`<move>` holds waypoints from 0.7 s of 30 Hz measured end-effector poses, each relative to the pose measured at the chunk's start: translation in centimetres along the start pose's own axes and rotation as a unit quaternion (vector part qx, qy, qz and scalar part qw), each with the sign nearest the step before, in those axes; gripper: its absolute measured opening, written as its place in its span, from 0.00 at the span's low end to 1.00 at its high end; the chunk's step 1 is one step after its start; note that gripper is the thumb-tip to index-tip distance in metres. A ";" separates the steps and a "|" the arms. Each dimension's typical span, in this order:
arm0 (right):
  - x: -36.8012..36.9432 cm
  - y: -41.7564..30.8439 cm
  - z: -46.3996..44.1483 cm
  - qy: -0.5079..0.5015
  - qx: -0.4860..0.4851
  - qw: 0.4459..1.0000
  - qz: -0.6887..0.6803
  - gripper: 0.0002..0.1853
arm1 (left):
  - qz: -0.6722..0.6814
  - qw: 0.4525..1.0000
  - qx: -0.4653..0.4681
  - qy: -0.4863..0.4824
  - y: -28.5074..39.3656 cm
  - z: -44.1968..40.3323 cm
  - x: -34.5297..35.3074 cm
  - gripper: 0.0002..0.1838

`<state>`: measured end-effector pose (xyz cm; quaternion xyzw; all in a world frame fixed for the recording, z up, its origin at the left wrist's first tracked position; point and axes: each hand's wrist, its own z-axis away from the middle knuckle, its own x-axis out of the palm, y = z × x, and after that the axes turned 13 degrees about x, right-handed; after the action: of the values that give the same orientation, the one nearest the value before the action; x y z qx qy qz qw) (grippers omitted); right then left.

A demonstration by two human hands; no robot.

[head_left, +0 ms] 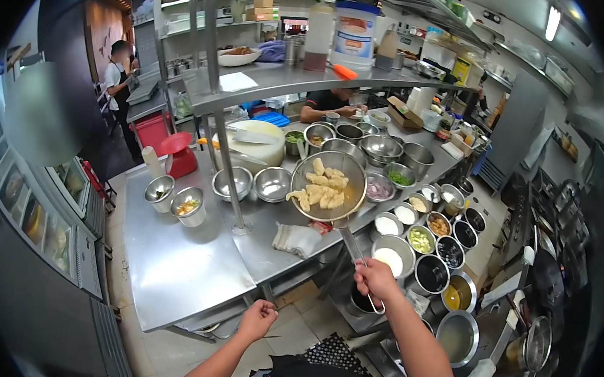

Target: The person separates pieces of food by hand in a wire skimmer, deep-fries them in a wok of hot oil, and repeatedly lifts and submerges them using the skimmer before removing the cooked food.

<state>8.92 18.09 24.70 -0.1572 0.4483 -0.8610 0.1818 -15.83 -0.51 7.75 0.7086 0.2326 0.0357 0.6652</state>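
Note:
My right hand (pixel 375 279) is closed round the long metal handle of a round strainer (pixel 353 185). Pale yellow battered-looking pieces (pixel 324 187) lie in its mesh, above the steel table. Low in front of my body, beyond the table's near edge, my left hand (pixel 259 317) has its fingers curled together; whatever they may hold is too small to make out. A folded whitish cloth (pixel 296 240) rests on the table just below the strainer.
Steel bowls and several containers of sauces and chopped food (pixel 421 239) crowd the right side. A metal post (pixel 230 162) rises from the steel table (pixel 184 271) to an overhead shelf (pixel 281 79). One person (pixel 322 106) is behind the shelf; another (pixel 119 84) stands at far left.

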 end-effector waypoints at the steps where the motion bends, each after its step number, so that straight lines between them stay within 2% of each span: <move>1: 2.1 -0.8 -2.4 -0.009 -0.001 1.000 -0.001 0.08 | -0.013 1.000 -0.008 -0.019 -0.1 -0.4 -2.2 0.17; 6: 7.0 -3.9 -9.4 -0.034 0.002 0.999 0.004 0.06 | -0.045 0.998 -0.018 -0.048 0.0 -1.5 -5.4 0.18; 9: 10.1 -5.3 -11.4 -0.002 -0.017 0.997 0.076 0.03 | -0.046 0.998 -0.024 -0.033 -0.4 -1.4 -7.5 0.18; 14: 13.6 -5.4 -13.9 0.036 -0.007 0.996 0.084 0.04 | -0.025 0.997 -0.066 -0.016 -2.6 -0.2 -9.5 0.16; 16: 14.3 -4.5 -15.1 0.078 -0.059 0.991 0.087 0.03 | -0.019 0.997 -0.069 -0.023 -3.3 0.0 -9.8 0.17; 18: 14.3 -3.6 -16.3 0.085 -0.073 0.988 0.103 0.03 | -0.010 0.997 -0.076 -0.020 -3.6 0.2 -9.9 0.18; 20: 13.4 -2.3 -18.6 0.115 -0.131 0.966 0.190 0.01 | -0.063 0.996 -0.044 -0.051 -2.9 -0.1 -10.0 0.19; 21: 12.7 -1.2 -20.7 0.114 -0.128 0.966 0.191 0.01 | -0.061 0.996 -0.048 -0.050 -2.4 -0.4 -10.1 0.19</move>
<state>-11.50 27.76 15.71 0.0089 0.5943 -0.7578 0.2693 -25.60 -3.97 8.10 0.6615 0.2400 -0.0299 0.7099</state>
